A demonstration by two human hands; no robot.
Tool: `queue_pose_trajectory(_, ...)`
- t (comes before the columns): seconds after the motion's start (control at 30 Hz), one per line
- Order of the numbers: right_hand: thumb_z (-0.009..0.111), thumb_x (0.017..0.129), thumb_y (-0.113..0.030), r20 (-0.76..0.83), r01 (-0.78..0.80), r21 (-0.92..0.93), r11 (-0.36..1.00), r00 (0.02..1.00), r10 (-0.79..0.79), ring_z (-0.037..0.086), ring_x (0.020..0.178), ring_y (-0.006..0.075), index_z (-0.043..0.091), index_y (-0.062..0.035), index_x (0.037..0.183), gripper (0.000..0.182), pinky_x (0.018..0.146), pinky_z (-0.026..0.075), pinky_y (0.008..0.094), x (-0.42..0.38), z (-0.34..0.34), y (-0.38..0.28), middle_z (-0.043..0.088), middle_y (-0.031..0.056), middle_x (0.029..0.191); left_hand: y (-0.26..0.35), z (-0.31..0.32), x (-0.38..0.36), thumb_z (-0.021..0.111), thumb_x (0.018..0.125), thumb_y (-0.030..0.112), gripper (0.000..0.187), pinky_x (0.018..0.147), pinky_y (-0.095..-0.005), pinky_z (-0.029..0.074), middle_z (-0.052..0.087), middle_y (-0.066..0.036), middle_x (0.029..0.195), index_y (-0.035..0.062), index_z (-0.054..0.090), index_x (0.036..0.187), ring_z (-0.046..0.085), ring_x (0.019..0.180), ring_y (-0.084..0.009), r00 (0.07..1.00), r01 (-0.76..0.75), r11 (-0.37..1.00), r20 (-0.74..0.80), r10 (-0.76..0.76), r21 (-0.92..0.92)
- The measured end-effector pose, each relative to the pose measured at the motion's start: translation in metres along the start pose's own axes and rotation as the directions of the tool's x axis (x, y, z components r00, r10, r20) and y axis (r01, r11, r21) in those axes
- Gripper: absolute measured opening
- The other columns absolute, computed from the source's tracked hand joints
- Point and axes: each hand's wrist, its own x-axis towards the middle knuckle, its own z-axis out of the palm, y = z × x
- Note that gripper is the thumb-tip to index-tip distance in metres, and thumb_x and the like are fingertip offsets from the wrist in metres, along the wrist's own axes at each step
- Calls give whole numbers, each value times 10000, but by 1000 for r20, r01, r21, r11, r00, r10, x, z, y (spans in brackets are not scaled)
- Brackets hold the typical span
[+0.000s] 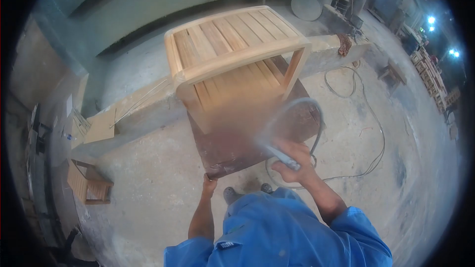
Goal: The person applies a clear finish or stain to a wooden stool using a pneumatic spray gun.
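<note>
A light wooden piece of furniture with a slatted top (232, 34) and a slatted lower shelf (237, 86) stands on a dark brown board (230, 160). My left hand (210, 184) is closed on the board's near left corner. In my right hand (296, 157) is a grey spray gun (282, 156), its front end pointed at the lower part of the furniture. A grey hose (319, 113) loops up beside the right hand. A hazy blur hides the gun's tip and the furniture's near lower part.
The hose trails over the concrete floor (346, 133) to the right. A low ledge (326, 52) runs behind the board. A small wooden stool (89, 183) stands at left, another (392, 75) at far right. A cardboard sheet (101, 126) leans on the ledge, and stacked wood (429, 76) lies farther right.
</note>
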Motion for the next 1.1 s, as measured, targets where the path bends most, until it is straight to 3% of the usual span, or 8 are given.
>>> queue_pose_trajectory(0.33, 774, 805, -208, 259, -499, -109, 860, 821, 509, 730, 826, 314, 644, -82, 1273, 502, 732, 563, 345, -109, -9, 132, 717, 204, 992, -45, 22, -40, 670, 881, 167, 649, 1077, -374, 395, 509, -246, 1409, -78, 403, 1420, 501, 1309, -335, 957, 33, 998, -286, -48, -59)
queue_pose_trajectory(0.4, 770, 817, -232, 296, -533, -132, 836, 784, 546, 727, 846, 322, 647, -88, 1270, 491, 747, 563, 350, -128, -6, 154, 715, 202, 1011, -141, 27, -28, 641, 895, 243, 578, 494, -320, 458, 622, -88, 962, 20, 438, 1388, 568, 746, -152, 927, -95, 994, -359, 108, 53)
queue_pose_trajectory(0.6, 789, 798, -200, 278, -587, 126, 800, 795, 540, 726, 887, 320, 633, -81, 1288, 528, 751, 565, 334, -79, -21, 131, 711, 206, 1031, -159, 33, -169, 628, 864, 346, 505, 556, -410, 537, 663, -146, 989, 21, 563, 1246, 654, 781, -268, 868, 450, 887, -182, -461, -100)
queue_pose_trajectory(0.67, 798, 787, -176, 208, -469, 248, 848, 880, 426, 731, 862, 296, 630, -74, 1293, 542, 730, 564, 322, -48, -38, 107, 715, 199, 1029, -197, 34, -184, 666, 829, 278, 339, 655, -434, 546, 683, -130, 978, 75, 633, 1099, 673, 833, -290, 970, 228, 834, -44, -239, 502)
queue_pose_trajectory(0.73, 807, 772, -147, 80, -303, 323, 896, 953, 293, 731, 797, 244, 631, -59, 1288, 552, 688, 559, 311, -26, -47, 89, 722, 182, 1014, -204, 40, -199, 703, 794, 210, 177, 753, -457, 555, 704, -115, 966, 130, 703, 952, 692, 886, -311, 987, -135, 433, 158, -18, 891)
queue_pose_trajectory(0.9, 790, 780, -135, -67, -216, 270, 938, 968, 242, 726, 772, 193, 623, -33, 1286, 542, 712, 561, 291, -13, -79, 80, 734, 150, 966, -169, 14, -166, 706, 812, 224, 284, 705, -459, 547, 697, -101, 983, 130, 671, 1078, 690, 873, -286, 934, -348, 213, 356, -2, 913)
queue_pose_trajectory(1.0, 763, 807, -124, -191, -260, 251, 932, 931, 311, 716, 765, 164, 611, -4, 1289, 519, 723, 554, 279, -30, -110, 93, 733, 131, 928, -135, 9, -137, 683, 845, 258, 387, 665, -444, 527, 672, -78, 988, 135, 600, 1203, 673, 852, -255, 998, 49, 900, 21, -64, 432)
queue_pose_trajectory(1.1, 735, 845, -137, -295, -356, 253, 900, 857, 422, 699, 769, 142, 597, 23, 1293, 495, 716, 546, 276, -48, -149, 93, 722, 109, 903, -46, 14, -130, 655, 878, 295, 296, 758, -463, 502, 651, -27, 1016, 136, 604, 1123, 648, 941, -246, 901, 398, 901, -111, -420, -174)
